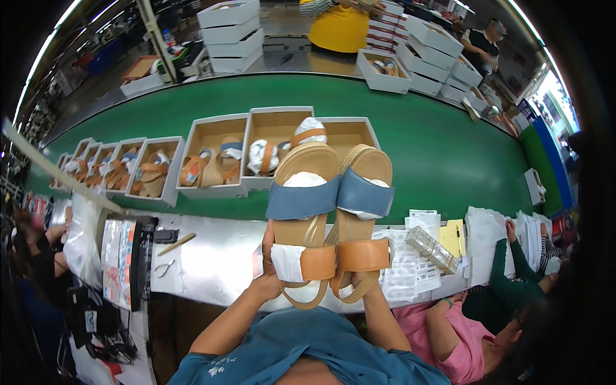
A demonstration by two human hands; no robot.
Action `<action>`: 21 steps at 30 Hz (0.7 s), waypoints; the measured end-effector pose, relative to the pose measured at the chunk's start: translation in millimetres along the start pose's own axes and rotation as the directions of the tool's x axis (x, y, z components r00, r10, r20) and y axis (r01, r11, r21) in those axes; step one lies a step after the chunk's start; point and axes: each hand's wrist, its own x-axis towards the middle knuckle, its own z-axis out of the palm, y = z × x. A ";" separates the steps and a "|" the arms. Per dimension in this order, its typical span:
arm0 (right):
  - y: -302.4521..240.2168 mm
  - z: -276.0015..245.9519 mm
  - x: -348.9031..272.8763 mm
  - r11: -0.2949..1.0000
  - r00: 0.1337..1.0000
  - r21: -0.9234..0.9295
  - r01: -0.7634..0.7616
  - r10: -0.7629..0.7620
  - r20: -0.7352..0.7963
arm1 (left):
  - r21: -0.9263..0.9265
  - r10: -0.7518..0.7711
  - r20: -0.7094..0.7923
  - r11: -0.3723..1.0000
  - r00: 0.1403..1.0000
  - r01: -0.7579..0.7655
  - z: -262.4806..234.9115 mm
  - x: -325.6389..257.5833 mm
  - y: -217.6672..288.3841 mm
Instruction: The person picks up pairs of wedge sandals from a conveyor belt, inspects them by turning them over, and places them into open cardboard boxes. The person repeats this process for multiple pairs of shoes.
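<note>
At frame centre, left hand (273,273) and right hand (367,280) each clasp a stuffed sandal (301,221), unboxed, above open boxes (215,154) already filled on the green belt (449,154).

The person is wearing a blue short-sleeved shirt (308,346), showing what seems a small white emblem; forearms bare.

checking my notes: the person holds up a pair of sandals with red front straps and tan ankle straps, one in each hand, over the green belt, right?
Not quite. In the head view the sandals have blue front straps, not red. The rest holds: tan ankle straps, left hand and right hand each holding one, above the green belt.
</note>
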 end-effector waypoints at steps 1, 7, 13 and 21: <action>0.7 0.2 -6.1 0.992 0.999 -0.124 0.035 -0.032 0.028 | -0.047 -0.026 -0.015 0.999 1.000 0.026 -5.0 -8.1 5.7; -47.9 9.5 -25.8 1.000 0.995 0.006 -0.027 0.026 0.096 | 0.030 -0.043 -0.084 0.998 0.996 0.046 -29.3 -49.1 13.9; -89.8 20.7 -24.5 0.998 0.995 -0.036 0.047 -0.043 0.092 | 0.196 0.056 -0.182 0.980 0.982 -0.020 -35.6 -66.0 18.5; -145.8 27.8 2.2 0.665 0.863 -0.690 0.286 -0.492 -0.117 | 0.852 0.438 -0.232 0.522 0.868 -0.036 -48.1 -69.6 42.6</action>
